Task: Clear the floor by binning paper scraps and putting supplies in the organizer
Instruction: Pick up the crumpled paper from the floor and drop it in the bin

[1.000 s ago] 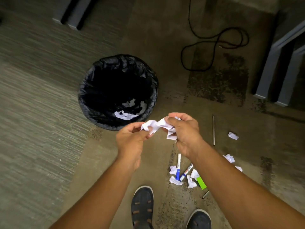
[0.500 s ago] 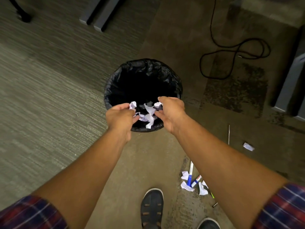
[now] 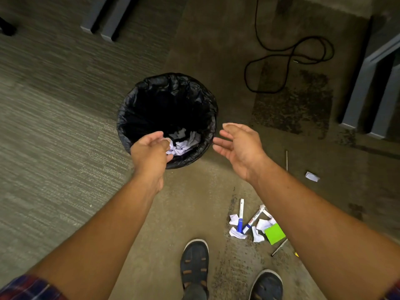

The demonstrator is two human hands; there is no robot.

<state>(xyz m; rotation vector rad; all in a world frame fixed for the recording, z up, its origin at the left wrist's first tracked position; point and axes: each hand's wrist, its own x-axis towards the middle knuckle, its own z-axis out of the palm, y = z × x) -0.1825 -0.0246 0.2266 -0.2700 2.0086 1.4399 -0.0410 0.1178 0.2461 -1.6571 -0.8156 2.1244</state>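
A round bin lined with a black bag [image 3: 138, 98] stands on the carpet, with crumpled white paper [image 3: 184, 145] lying at its bottom. My left hand [image 3: 150, 152] hovers over the bin's near rim, fingers loosely curled, holding nothing. My right hand [image 3: 240, 146] is just right of the rim, fingers spread and empty. On the floor under my right forearm lie paper scraps [image 3: 237, 232], two blue-capped markers [image 3: 240, 215], a green sticky-note pad [image 3: 275, 233] and a dark pen [image 3: 279, 247]. Another scrap [image 3: 312, 176] lies further right.
A thin metal rod [image 3: 286, 160] lies right of my right wrist. A black cable [image 3: 287, 61] coils on the floor beyond. Grey furniture legs stand at top left [image 3: 104, 20] and at far right [image 3: 365, 87]. My shoes [image 3: 194, 265] are at the bottom.
Both hands carried a wad of crumpled paper over the bin and let it go; it now lies inside. The hands have moved apart, the right one swinging off to the bin's right.
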